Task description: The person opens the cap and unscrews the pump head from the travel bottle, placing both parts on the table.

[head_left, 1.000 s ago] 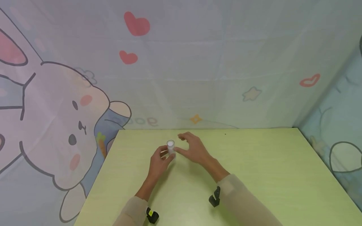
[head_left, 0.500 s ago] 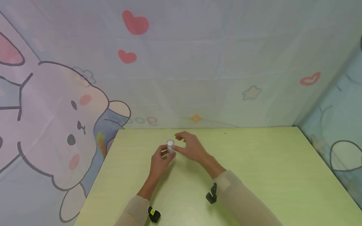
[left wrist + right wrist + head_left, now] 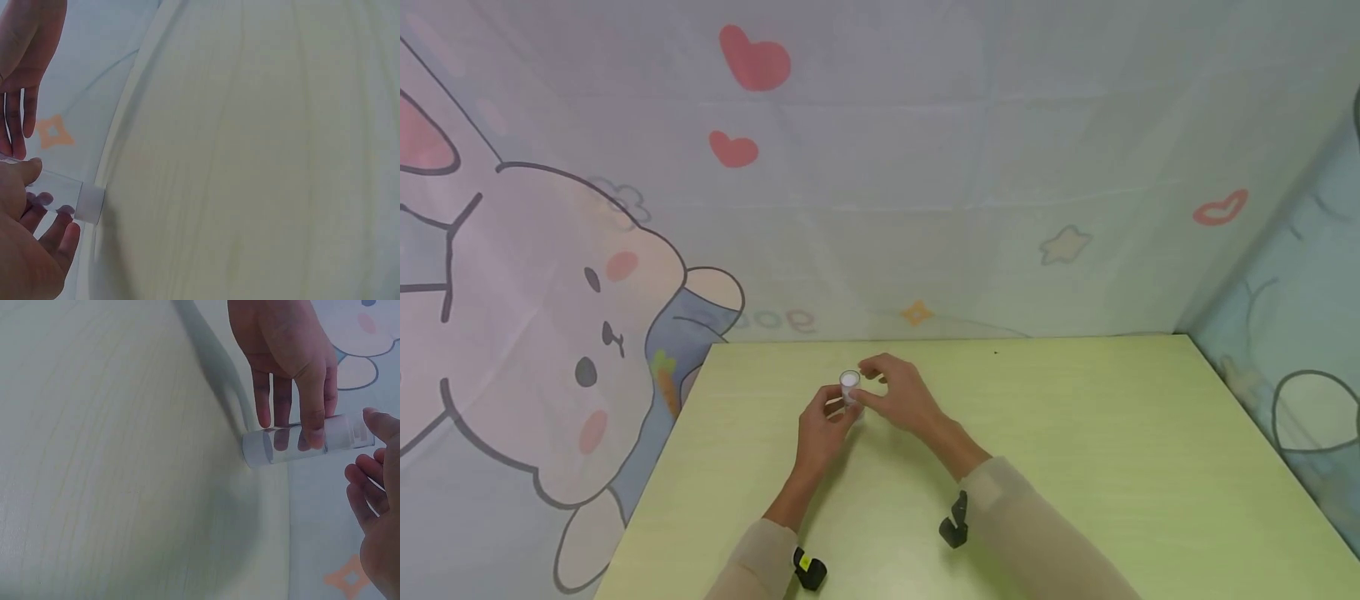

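A slim clear bottle (image 3: 850,385) with a white base and a clear cap is upright near the far side of the table. My left hand (image 3: 822,429) grips its body between thumb and fingers, plain in the right wrist view, where the bottle (image 3: 295,447) shows nearly whole. At the cap, my right hand (image 3: 906,396) has its thumb against the side. The other fingers of that hand (image 3: 382,494) are bent and stay apart from the cap. Whether the bottle's base touches the table cannot be told.
The pale yellow-green table (image 3: 1075,450) ends at a hanging cloth (image 3: 880,208) printed with hearts and a rabbit. A second cloth wall (image 3: 1292,333) borders the right side. Black wrist devices (image 3: 809,570) sit by both sleeves.
My right hand has shifted slightly left, bringing its thumb further over the bottle's cap. The left hand keeps its grip, and the bottle stays nearly in place. The view has drifted a little.
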### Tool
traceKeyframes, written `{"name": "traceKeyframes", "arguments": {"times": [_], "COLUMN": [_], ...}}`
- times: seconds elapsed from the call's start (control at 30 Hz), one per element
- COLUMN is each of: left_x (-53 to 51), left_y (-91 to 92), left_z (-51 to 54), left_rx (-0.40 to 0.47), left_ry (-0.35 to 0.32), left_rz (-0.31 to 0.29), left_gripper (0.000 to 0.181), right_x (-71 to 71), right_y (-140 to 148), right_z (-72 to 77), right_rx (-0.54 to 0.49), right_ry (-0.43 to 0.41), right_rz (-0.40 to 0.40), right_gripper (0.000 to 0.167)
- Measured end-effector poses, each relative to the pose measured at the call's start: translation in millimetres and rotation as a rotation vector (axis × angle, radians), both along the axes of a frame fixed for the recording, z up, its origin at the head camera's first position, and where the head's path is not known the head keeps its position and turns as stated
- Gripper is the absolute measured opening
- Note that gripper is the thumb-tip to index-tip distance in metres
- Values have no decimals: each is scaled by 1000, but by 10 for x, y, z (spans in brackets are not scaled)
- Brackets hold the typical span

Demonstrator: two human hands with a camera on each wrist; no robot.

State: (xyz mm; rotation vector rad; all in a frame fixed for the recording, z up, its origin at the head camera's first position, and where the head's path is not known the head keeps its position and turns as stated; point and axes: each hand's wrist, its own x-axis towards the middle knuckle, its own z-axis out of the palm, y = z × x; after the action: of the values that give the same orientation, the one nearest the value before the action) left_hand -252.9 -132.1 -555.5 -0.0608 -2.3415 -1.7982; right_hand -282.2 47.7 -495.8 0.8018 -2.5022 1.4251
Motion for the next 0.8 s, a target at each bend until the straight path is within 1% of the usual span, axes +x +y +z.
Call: {"name": "traceKeyframes", "arguments": {"times": [0.17, 0.43, 0.6, 0.8], "left_x": [-4, -23, -17, -24], "left_y": [-14, -20, -30, -40], "left_z": [-3, -21, -5, -17], "left_rx": [-10, -10, -17, -20], "left_ry": [-4, -4, -6, 2], "left_rz": [-6, -10, -10, -18], "left_gripper": [33, 34, 35, 36], "right_x": [-5, -20, -6, 5], "right_y": [-41, -55, -71, -83], "right_z": [-36, -107, -87, -74], "right_rx": [-16, -45, -56, -76], "right_ry": [-17, -32, -32, -41], "right_rz": [-11, -41, -39, -39], "right_gripper": [42, 39, 36, 31]}}
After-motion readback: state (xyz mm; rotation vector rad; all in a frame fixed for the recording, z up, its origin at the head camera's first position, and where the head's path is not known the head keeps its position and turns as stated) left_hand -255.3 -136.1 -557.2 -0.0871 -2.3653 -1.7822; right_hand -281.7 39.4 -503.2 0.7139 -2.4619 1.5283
